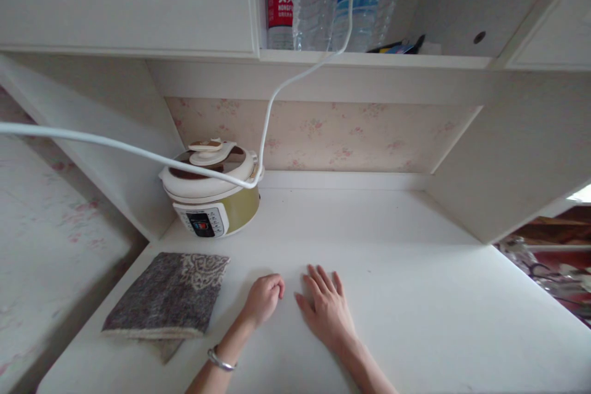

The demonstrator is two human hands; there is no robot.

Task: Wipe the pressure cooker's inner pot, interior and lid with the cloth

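Note:
My left hand [265, 298], with a silver bangle on its wrist, rests on the white tabletop [406, 314] curled into a loose fist; nothing shows in it. Beside it, my right hand [325, 301] lies palm down on the same surface with its fingers spread. A gap separates the two hands. Nearest to my left hand is a folded dark grey cloth [166, 295] with a pale patterned corner, lying to its left. No object touches my right hand.
At the back left stands a white and olive-green electric cooker [210, 191] with its lid on. A white cable [277, 95] hangs in front of it and runs off left. Above, an open shelf [378, 60] holds several plastic bottles [316, 6]. Side panels bound the desk.

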